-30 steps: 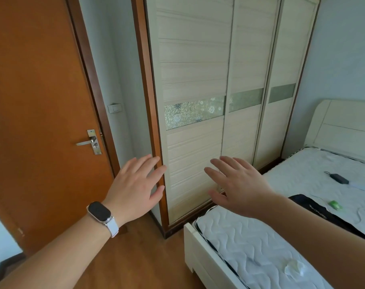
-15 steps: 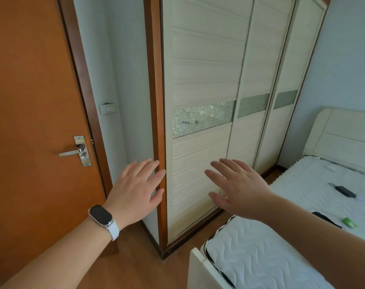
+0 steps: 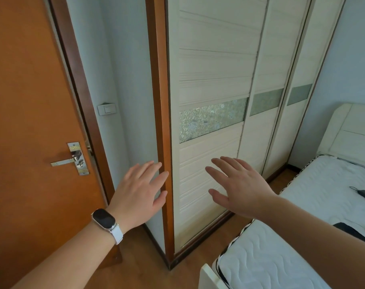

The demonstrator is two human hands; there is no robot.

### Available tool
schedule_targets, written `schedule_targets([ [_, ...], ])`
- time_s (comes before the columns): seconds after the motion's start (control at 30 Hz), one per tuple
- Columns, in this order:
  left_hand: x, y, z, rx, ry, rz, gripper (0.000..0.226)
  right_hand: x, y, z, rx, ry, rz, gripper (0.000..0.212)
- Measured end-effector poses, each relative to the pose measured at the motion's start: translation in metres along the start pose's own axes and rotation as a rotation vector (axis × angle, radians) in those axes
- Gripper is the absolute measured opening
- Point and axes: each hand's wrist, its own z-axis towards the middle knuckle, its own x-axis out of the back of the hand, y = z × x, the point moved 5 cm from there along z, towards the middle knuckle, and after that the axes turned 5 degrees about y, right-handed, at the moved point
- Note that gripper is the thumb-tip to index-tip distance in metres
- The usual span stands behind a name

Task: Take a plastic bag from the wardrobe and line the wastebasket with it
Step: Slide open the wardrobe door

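Shown at the outset of the task, the cream, horizontally ribbed sliding-door wardrobe with its brown wooden frame is faced with all panels closed. The left hand, worn with a black-faced wristband on a white strap, is held flat with fingers spread, its fingertips at or just in front of the brown frame edge; whether contact is made cannot be told. The right hand is likewise splayed open before the lower ribbed part of the nearest panel, below the frosted floral glass strip. Nothing is gripped by either hand. Neither the plastic bag nor the wastebasket is visible; the bag is presumed to lie behind the closed panels. The step in hand is judged to be the reach to open the wardrobe. For the next move, a palm would need to be pressed against the nearest panel and slid sideways, away from the frame, so that the interior can be searched. An orange wooden door with a metal lever handle stands at the left, and a white quilted mattress lies at the lower right.
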Motion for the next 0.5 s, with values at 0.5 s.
schedule_targets([
  [0.5, -0.094, -0.011, 0.16, 0.059, -0.026, 0.103, 0.048, -0.125, 0.132, 0.118, 0.076, 0.184, 0.15, 0.054],
])
